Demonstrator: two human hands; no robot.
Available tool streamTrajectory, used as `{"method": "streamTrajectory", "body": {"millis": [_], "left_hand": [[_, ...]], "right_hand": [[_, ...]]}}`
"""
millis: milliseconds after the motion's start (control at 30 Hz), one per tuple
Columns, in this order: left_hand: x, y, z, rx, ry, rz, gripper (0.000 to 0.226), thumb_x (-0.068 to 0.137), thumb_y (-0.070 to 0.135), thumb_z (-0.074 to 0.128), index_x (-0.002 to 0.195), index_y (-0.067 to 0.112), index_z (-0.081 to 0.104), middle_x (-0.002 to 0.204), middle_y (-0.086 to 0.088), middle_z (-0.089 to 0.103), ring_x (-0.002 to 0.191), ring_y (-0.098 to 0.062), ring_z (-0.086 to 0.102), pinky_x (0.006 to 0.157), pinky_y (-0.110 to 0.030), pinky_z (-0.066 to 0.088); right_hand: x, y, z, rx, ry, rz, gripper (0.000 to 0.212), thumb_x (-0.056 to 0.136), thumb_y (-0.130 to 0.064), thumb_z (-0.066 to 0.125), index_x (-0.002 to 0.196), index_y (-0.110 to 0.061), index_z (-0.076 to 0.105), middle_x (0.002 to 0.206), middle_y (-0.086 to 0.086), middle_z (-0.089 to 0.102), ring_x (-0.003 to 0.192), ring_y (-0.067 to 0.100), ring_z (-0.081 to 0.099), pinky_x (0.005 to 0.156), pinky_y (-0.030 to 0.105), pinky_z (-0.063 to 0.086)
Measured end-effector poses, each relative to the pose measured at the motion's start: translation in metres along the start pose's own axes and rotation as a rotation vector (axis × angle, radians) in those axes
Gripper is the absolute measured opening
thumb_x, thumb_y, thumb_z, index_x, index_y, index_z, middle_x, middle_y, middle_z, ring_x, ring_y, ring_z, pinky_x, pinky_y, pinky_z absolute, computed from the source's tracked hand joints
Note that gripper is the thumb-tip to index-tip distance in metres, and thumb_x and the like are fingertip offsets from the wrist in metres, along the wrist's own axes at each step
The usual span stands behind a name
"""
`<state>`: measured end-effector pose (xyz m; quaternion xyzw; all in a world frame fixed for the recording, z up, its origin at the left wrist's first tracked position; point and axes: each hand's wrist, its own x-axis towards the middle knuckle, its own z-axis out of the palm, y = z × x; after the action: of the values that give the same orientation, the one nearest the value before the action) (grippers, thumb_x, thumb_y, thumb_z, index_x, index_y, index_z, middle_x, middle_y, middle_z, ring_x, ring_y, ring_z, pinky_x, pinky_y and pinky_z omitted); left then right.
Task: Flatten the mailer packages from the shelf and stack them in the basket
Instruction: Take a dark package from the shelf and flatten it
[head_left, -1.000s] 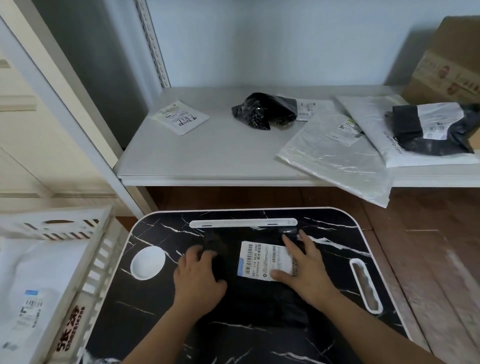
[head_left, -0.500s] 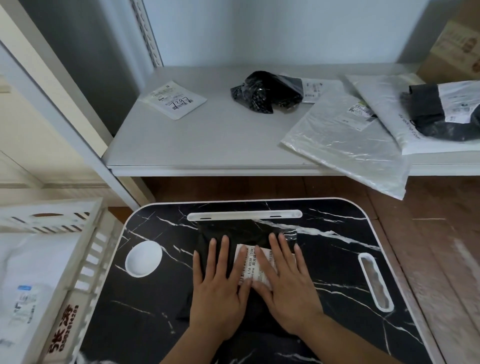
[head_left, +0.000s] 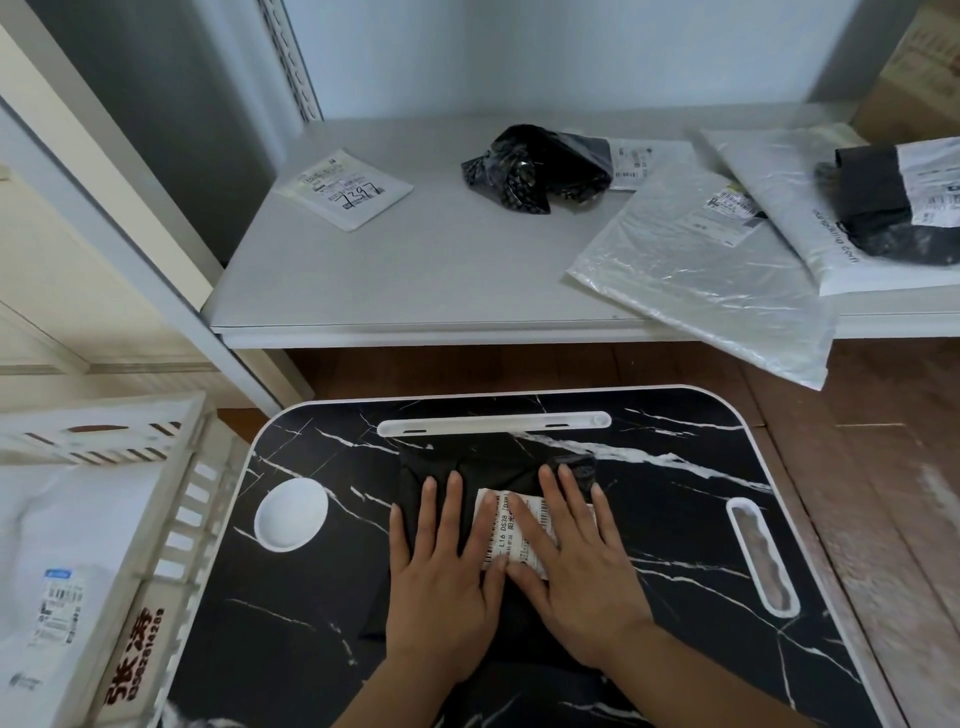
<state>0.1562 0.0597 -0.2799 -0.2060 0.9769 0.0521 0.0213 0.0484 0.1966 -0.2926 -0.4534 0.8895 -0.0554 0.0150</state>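
A black mailer with a white shipping label lies on the black marble-pattern lap table. My left hand and my right hand press flat on it side by side, fingers spread, the right hand over the label. The white slatted basket stands at the left with a white mailer lying in it. On the grey shelf are a small white mailer, a crumpled black mailer, a clear plastic mailer, and a white mailer with a black mailer on top.
A cardboard box sits at the shelf's far right. The shelf's metal upright runs diagonally at the left. Wooden floor shows to the right of the lap table. The clear mailer overhangs the shelf's front edge.
Both hands came together at the middle of the black mailer, then slid slightly forward, pressing it flat. The view has tilted down and moved closer.
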Motion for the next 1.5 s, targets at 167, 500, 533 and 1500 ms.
{"method": "streamTrajectory", "body": {"millis": [167,500,533,1500], "left_hand": [[0.001,0.0,0.002,-0.003,-0.01,-0.001,0.059,0.094,0.047,0.034,0.149,0.027,0.029,0.158,-0.008,0.022,0.146,-0.03,0.014,0.11,-0.055,0.017],[0.004,0.001,-0.001,-0.048,-0.054,-0.028,0.056,0.092,0.049,0.033,0.143,0.028,0.042,0.151,-0.008,0.037,0.14,-0.032,0.031,0.108,-0.051,0.021],[0.005,0.001,-0.002,-0.058,-0.066,-0.031,0.056,0.091,0.049,0.033,0.142,0.029,0.044,0.149,-0.008,0.041,0.138,-0.032,0.036,0.108,-0.051,0.024],[0.01,-0.024,-0.018,-0.142,-0.24,-0.144,0.057,0.089,0.064,-0.004,0.142,0.052,-0.017,0.157,0.01,-0.022,0.143,-0.022,-0.028,0.114,-0.053,-0.017]], "right_hand": [[0.001,-0.001,0.001,0.018,0.0,0.009,0.061,0.099,-0.06,0.02,0.15,-0.029,0.028,0.157,0.012,0.023,0.146,0.027,0.018,0.112,0.047,0.015],[0.001,-0.002,-0.001,0.05,-0.014,0.027,0.058,0.099,-0.059,0.02,0.15,-0.031,0.028,0.156,0.012,0.027,0.146,0.027,0.021,0.111,0.047,0.015],[0.002,-0.002,-0.001,0.052,-0.024,0.031,0.058,0.099,-0.059,0.02,0.15,-0.031,0.029,0.156,0.012,0.028,0.145,0.027,0.021,0.111,0.046,0.015],[0.022,-0.024,-0.012,0.016,-0.255,-0.034,0.06,0.095,-0.068,0.011,0.148,-0.043,0.024,0.155,0.004,0.031,0.146,0.03,0.005,0.108,0.061,0.006]]}}
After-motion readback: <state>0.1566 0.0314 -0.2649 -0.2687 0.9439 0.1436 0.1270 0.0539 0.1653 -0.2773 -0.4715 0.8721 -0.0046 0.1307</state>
